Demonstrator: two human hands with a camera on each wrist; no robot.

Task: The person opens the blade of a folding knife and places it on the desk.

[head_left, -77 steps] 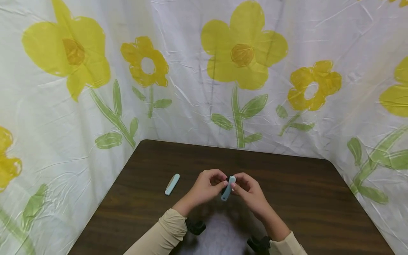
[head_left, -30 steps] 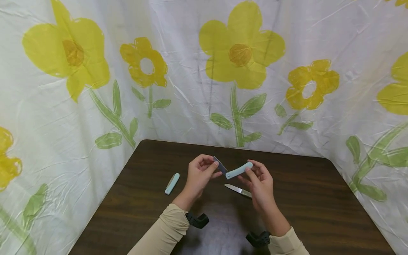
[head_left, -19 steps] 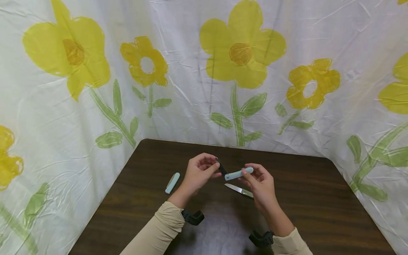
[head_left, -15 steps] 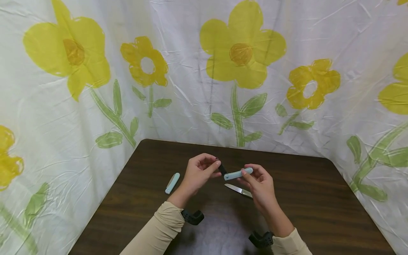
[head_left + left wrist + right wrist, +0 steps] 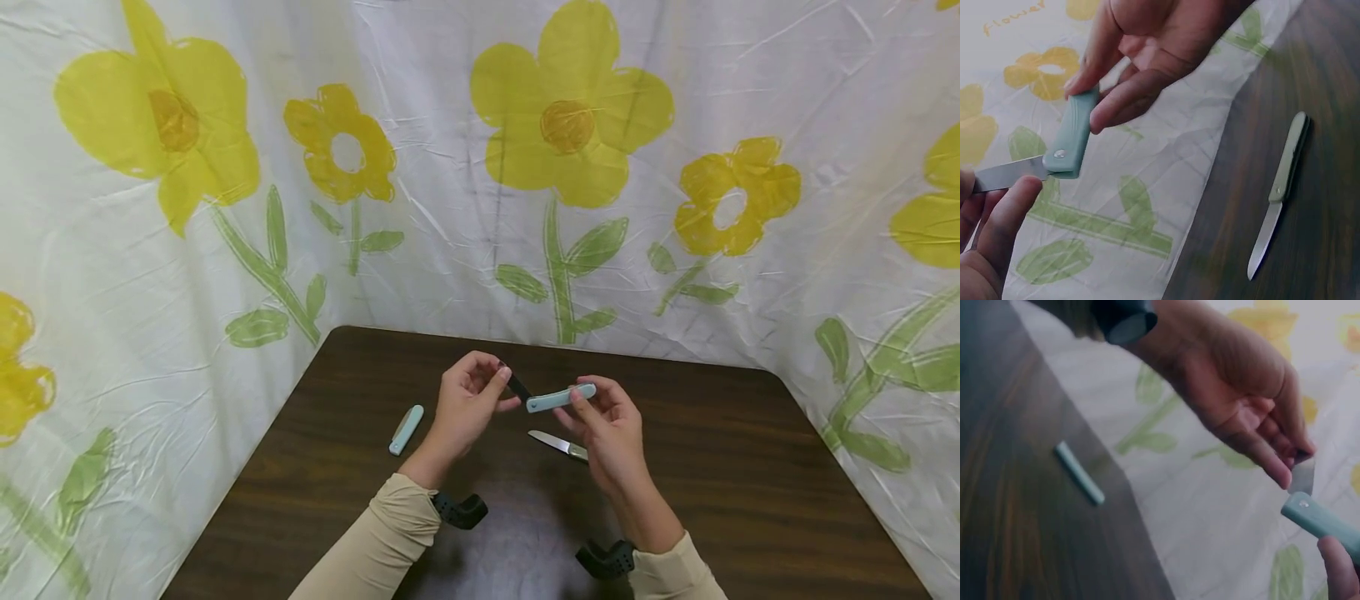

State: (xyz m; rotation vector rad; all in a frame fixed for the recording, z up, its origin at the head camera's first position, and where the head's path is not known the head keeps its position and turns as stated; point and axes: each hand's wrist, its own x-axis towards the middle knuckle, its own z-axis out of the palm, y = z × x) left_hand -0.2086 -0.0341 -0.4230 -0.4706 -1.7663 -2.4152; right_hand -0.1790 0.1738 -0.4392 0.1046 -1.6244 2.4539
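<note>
Between my hands, above the table, is a folding knife with a pale blue handle (image 5: 551, 400), its blade (image 5: 1013, 174) swung partway out at an angle to the handle. My left hand (image 5: 467, 404) pinches the blade near its tip between thumb and fingers. My right hand (image 5: 617, 425) holds the far end of the handle, thumb along its side. Below them a second folding knife (image 5: 555, 442) lies on the table with its blade out; its green handle (image 5: 1290, 156) shows fully in the left wrist view. A third, folded pale blue knife (image 5: 406, 430) lies left of my left hand.
The dark wood table (image 5: 720, 483) has a white curtain (image 5: 420, 250) with yellow flowers behind and beside it. Black wrist cameras sit on both wrists, such as the left wrist camera (image 5: 461, 511).
My hands, close together around the folded-looking knife at first, have risen and spread, and its blade now stands out. The green-handled knife has come into view beneath. Lately both hands lifted slightly.
</note>
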